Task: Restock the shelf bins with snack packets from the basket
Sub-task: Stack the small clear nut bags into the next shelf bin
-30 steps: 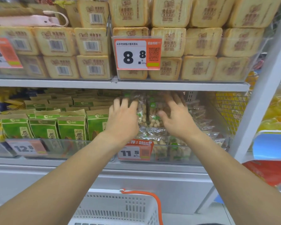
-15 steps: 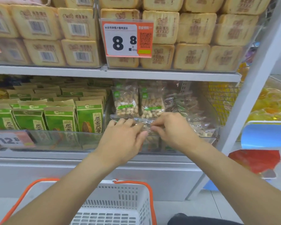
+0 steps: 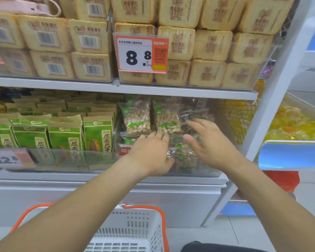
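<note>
Clear packets of nuts (image 3: 136,119) with green labels stand upright in a clear shelf bin (image 3: 195,171) on the lower shelf. My left hand (image 3: 151,153) lies over the front packets, its fingertips touching the base of the second upright packet (image 3: 166,117). My right hand (image 3: 207,140) hovers to the right with fingers spread and relaxed over dark crumpled packets (image 3: 191,113), holding nothing. The white basket (image 3: 131,231) with orange handles sits below my arms; its contents are hidden.
Green seed packets (image 3: 96,135) fill the bin to the left. Stacked beige bread packs (image 3: 175,42) crowd the upper shelf behind an 8.8 price tag (image 3: 142,53). A white upright post (image 3: 273,99) bounds the right side, with yellow goods (image 3: 295,124) beyond.
Both hands were pinching together at a front packet half a second ago. They have since parted; the right hand has opened and moved right and up.
</note>
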A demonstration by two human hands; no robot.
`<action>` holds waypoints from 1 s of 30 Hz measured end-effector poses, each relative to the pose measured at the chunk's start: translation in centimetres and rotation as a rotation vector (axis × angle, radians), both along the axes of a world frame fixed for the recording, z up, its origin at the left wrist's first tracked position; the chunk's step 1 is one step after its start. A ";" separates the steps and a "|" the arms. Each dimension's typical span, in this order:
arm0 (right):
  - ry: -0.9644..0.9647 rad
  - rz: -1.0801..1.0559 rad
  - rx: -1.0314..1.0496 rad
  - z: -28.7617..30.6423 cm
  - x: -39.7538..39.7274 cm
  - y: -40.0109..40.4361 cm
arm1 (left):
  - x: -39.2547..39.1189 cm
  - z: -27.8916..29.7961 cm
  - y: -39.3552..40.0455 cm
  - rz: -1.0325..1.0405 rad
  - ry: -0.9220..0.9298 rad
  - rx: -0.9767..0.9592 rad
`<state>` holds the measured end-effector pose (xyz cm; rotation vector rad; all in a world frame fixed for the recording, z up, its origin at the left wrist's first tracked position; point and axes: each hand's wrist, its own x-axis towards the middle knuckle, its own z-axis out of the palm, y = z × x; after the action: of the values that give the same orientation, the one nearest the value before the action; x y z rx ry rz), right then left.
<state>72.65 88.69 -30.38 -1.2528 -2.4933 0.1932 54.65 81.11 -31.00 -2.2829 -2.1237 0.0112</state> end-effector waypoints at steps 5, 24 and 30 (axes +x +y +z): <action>-0.304 -0.024 -0.167 -2.7 1.7 0.3 | 1.2 -0.9 -0.1 0.042 0.061 -0.014; 0.349 -0.085 -0.022 -1.5 -6.0 1.5 | -2.8 0.7 -0.5 0.403 -0.174 0.397; 0.289 -0.168 -0.009 -0.3 -6.7 1.2 | -5.1 0.6 1.0 0.310 -0.196 0.130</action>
<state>65.92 89.85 -30.67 -1.3265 -2.1357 0.3190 49.54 82.14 -30.36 -1.9353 -2.4709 -0.3467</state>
